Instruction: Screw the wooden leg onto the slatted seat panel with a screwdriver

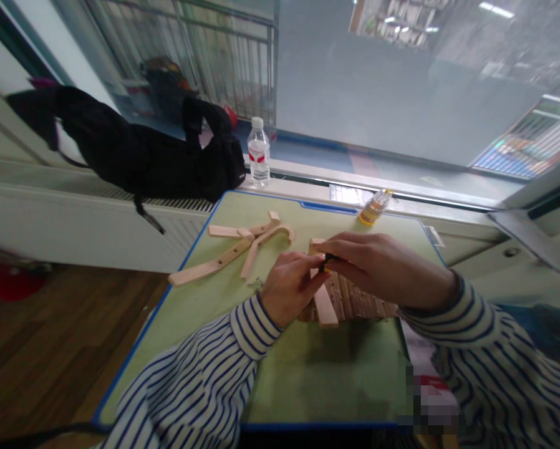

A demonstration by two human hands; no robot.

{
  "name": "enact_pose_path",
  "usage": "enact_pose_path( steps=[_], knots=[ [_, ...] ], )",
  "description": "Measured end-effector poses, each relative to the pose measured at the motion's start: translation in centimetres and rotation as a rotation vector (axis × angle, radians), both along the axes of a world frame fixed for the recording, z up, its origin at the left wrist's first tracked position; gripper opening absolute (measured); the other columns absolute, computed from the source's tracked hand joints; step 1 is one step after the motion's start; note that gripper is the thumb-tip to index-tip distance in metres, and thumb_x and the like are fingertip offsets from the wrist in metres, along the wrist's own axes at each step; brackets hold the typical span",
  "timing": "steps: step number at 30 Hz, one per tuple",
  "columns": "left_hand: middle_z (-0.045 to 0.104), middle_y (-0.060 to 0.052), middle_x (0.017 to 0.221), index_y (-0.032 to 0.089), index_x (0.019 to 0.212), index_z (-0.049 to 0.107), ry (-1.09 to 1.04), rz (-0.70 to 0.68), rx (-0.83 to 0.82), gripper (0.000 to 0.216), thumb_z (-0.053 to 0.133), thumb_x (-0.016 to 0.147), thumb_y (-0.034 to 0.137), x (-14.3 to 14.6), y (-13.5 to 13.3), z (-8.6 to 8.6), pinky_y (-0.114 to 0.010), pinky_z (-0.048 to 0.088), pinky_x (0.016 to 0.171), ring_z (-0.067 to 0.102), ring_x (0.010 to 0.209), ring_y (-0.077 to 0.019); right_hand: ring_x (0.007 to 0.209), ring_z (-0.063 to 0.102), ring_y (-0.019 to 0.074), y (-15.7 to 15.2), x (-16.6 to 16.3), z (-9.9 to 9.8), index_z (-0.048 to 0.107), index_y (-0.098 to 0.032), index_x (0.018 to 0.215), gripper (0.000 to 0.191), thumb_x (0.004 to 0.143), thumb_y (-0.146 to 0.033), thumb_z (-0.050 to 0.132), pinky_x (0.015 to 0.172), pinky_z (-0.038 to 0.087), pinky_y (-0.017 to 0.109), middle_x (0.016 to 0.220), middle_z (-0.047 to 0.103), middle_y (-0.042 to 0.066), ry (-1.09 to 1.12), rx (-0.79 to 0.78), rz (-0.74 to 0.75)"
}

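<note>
My left hand [287,284] and my right hand [378,265] meet over the table, fingertips pinched together on a small black-and-yellow piece [328,260]. Its kind is too small and covered to make out. Below them a pale wooden strip [325,308] lies across a brown ribbed block [355,299] dotted with holes or pegs. My fingers hide the middle of the strip. To the left of my left hand lies a joined set of wooden pieces [221,255], with a hooked wooden piece [261,242] beside it.
A light green table [284,386] with a blue rim carries the work. A small bottle with a yellow base [375,207] stands at its far edge. On the sill are a water bottle [259,156] and a black bag [163,156], in front of the window.
</note>
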State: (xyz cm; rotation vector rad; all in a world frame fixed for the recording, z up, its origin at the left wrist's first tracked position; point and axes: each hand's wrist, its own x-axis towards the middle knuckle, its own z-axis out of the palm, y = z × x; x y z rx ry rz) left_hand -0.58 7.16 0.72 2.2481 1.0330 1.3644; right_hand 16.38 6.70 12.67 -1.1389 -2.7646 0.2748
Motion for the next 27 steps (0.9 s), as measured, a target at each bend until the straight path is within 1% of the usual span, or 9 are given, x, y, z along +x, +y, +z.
enact_pose_path(
  steps=[4, 7, 13, 15, 18, 20, 22, 25, 27],
  knots=[
    [0.069, -0.005, 0.095, 0.019, 0.101, 0.065, 0.044, -0.082, -0.064, 0.020, 0.053, 0.088, 0.029, -0.1, 0.1, 0.0, -0.034, 0.047, 0.085, 0.060, 0.091, -0.0188, 0.083, 0.059, 0.0153, -0.3, 0.0, -0.2, 0.060, -0.016, 0.104, 0.029, 0.095, -0.034, 0.039, 0.068, 0.041, 0.028, 0.094, 0.065, 0.007, -0.051, 0.049, -0.062],
    [0.069, -0.005, 0.100, 0.019, 0.102, 0.064, 0.038, -0.153, -0.093, 0.020, 0.050, 0.089, 0.025, 0.0, 0.3, 0.1, -0.033, 0.047, 0.087, 0.061, 0.095, -0.0180, 0.078, 0.059, 0.0153, -0.6, -0.1, -0.4, 0.059, -0.015, 0.102, 0.031, 0.095, -0.035, 0.037, 0.065, 0.040, 0.028, 0.090, 0.064, 0.007, -0.078, 0.113, -0.104],
    [0.068, -0.006, 0.099, 0.018, 0.099, 0.064, 0.026, -0.246, -0.146, 0.020, 0.047, 0.090, 0.023, -0.1, 0.7, 0.8, -0.031, 0.049, 0.085, 0.062, 0.095, -0.0171, 0.076, 0.060, 0.0145, -0.9, -0.4, -0.9, 0.057, -0.016, 0.094, 0.029, 0.095, -0.035, 0.035, 0.063, 0.039, 0.027, 0.096, 0.064, 0.008, -0.078, 0.191, -0.168],
    [0.068, -0.006, 0.097, 0.018, 0.098, 0.064, 0.029, -0.230, -0.143, 0.019, 0.049, 0.090, 0.025, -0.1, 0.6, 0.9, -0.031, 0.049, 0.084, 0.062, 0.093, -0.0170, 0.077, 0.060, 0.0148, -0.9, -0.5, -0.9, 0.057, -0.016, 0.092, 0.028, 0.095, -0.034, 0.036, 0.064, 0.039, 0.027, 0.097, 0.064, 0.008, -0.077, 0.189, -0.167],
    [0.068, -0.004, 0.091, 0.019, 0.099, 0.064, 0.029, -0.119, -0.096, 0.020, 0.060, 0.083, 0.031, 0.0, 0.5, 0.8, -0.032, 0.049, 0.080, 0.062, 0.087, -0.0179, 0.077, 0.060, 0.0152, -0.8, -0.7, -0.8, 0.057, -0.016, 0.092, 0.028, 0.095, -0.034, 0.035, 0.065, 0.040, 0.027, 0.096, 0.064, 0.008, -0.078, 0.171, -0.168],
    [0.068, -0.003, 0.084, 0.020, 0.097, 0.064, 0.042, -0.044, -0.057, 0.022, 0.063, 0.081, 0.034, 0.1, 0.4, 0.7, -0.033, 0.049, 0.077, 0.062, 0.082, -0.0183, 0.077, 0.060, 0.0157, -0.6, -0.8, -0.6, 0.058, -0.016, 0.099, 0.030, 0.095, -0.036, 0.036, 0.065, 0.040, 0.028, 0.094, 0.065, 0.008, -0.081, 0.139, -0.161],
    [0.068, -0.002, 0.080, 0.020, 0.096, 0.064, 0.060, -0.010, -0.035, 0.020, 0.061, 0.082, 0.034, 0.1, 0.3, 0.5, -0.033, 0.048, 0.075, 0.062, 0.078, -0.0181, 0.079, 0.061, 0.0164, -0.5, -0.7, -0.4, 0.057, -0.015, 0.109, 0.033, 0.095, -0.037, 0.036, 0.067, 0.041, 0.028, 0.094, 0.065, 0.008, -0.081, 0.088, -0.140],
    [0.068, -0.003, 0.079, 0.019, 0.096, 0.063, 0.059, -0.007, -0.017, 0.021, 0.059, 0.084, 0.036, 0.0, 0.2, 0.0, -0.032, 0.048, 0.074, 0.062, 0.076, -0.0176, 0.085, 0.061, 0.0169, -0.3, -0.3, 0.2, 0.050, -0.016, 0.123, 0.037, 0.093, -0.037, 0.041, 0.070, 0.042, 0.028, 0.102, 0.065, 0.009, -0.074, 0.000, -0.049],
    [0.068, -0.003, 0.077, 0.018, 0.096, 0.063, 0.042, -0.010, 0.003, 0.024, 0.060, 0.083, 0.037, 0.0, 0.2, -0.4, -0.032, 0.049, 0.073, 0.062, 0.075, -0.0174, 0.091, 0.059, 0.0170, -0.3, 0.0, 0.7, 0.046, -0.016, 0.128, 0.039, 0.092, -0.031, 0.045, 0.072, 0.042, 0.028, 0.108, 0.063, 0.010, -0.061, -0.020, 0.013]
  ],
)
